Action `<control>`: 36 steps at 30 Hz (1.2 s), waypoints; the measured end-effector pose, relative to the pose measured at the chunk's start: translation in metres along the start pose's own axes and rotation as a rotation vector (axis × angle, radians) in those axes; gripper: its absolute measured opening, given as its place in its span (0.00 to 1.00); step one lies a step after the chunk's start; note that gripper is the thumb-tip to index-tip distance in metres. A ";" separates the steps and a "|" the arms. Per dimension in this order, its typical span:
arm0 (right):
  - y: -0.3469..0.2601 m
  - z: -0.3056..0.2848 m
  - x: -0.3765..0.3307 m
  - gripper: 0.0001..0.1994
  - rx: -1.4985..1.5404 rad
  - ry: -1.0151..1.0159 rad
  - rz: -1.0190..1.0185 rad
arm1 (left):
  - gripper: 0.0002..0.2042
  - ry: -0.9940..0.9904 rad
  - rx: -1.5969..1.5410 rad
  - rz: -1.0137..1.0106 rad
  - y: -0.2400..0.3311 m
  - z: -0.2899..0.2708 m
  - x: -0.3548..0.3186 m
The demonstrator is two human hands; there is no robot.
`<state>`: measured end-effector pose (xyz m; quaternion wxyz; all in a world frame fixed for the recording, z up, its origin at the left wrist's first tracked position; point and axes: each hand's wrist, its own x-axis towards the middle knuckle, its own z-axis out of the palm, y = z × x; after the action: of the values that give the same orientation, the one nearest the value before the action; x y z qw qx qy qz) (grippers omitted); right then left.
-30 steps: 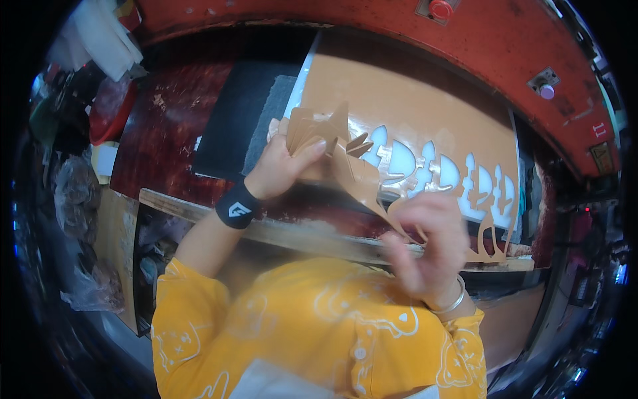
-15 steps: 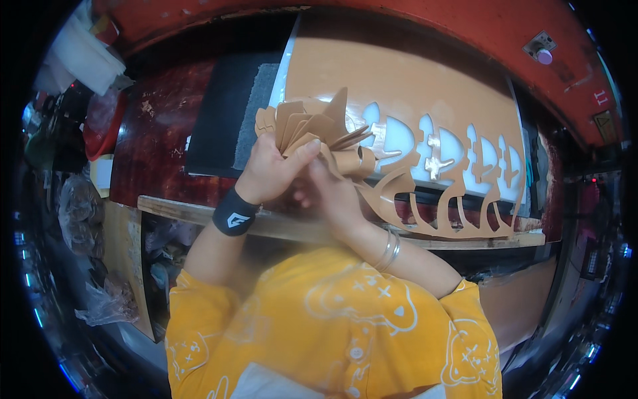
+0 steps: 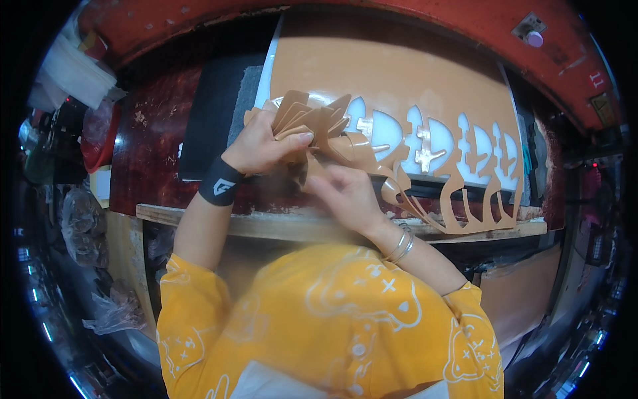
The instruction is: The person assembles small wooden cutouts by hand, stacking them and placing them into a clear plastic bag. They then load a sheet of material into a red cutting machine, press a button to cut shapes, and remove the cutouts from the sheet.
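My left hand (image 3: 260, 145) is closed round a fanned bundle of thin tan cut pieces (image 3: 296, 114), its thumb lying across their near side. Just to the right and nearer me, the fingers of my right hand (image 3: 349, 197) pinch a tan strip, part of which hangs below the bundle. From there the curled edge of a large tan sheet (image 3: 392, 60) runs right. Rows of shaped cut-outs in the sheet show a white surface (image 3: 385, 133) beneath. A shiny cross-shaped piece (image 3: 425, 158) lies among the cut-outs. My right fingertips are partly hidden by the strip.
A red machine beam (image 3: 438, 30) with a pale knob (image 3: 533, 38) arches over the far side. Along the near side runs a worn wooden edge (image 3: 199, 218). Black and grey sheets (image 3: 216, 106) lie left on the dark red table (image 3: 149, 139). Clear plastic bags (image 3: 83, 223) hang at left.
My right hand has drawn toward me and away from my left hand, pulling the tan strip down. The left hand keeps hold of the bundle. The sheet's loose near edge has curled and shifted.
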<state>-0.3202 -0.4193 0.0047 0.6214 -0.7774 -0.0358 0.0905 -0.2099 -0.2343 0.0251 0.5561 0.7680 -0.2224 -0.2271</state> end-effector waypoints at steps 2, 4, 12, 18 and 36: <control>0.009 0.001 -0.002 0.11 -0.150 0.034 -0.056 | 0.22 0.003 -0.073 -0.032 -0.008 0.005 0.003; 0.020 0.007 -0.005 0.12 -0.256 0.102 -0.095 | 0.26 0.058 -0.143 0.015 -0.012 0.010 0.006; 0.048 0.006 -0.035 0.11 -0.403 -0.154 -0.175 | 0.17 0.472 -0.814 0.080 -0.014 -0.025 0.022; -0.033 -0.032 -0.058 0.16 -0.267 -0.484 -0.167 | 0.17 0.402 -0.655 0.014 -0.011 -0.015 0.025; -0.064 -0.068 0.036 0.23 -0.706 -0.212 -0.529 | 0.32 0.260 -0.464 0.022 0.001 0.005 -0.005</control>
<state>-0.2686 -0.4642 0.0779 0.3127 -0.8923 -0.3255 -0.0101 -0.2171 -0.2351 0.0250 0.7435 0.6403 -0.0994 -0.1652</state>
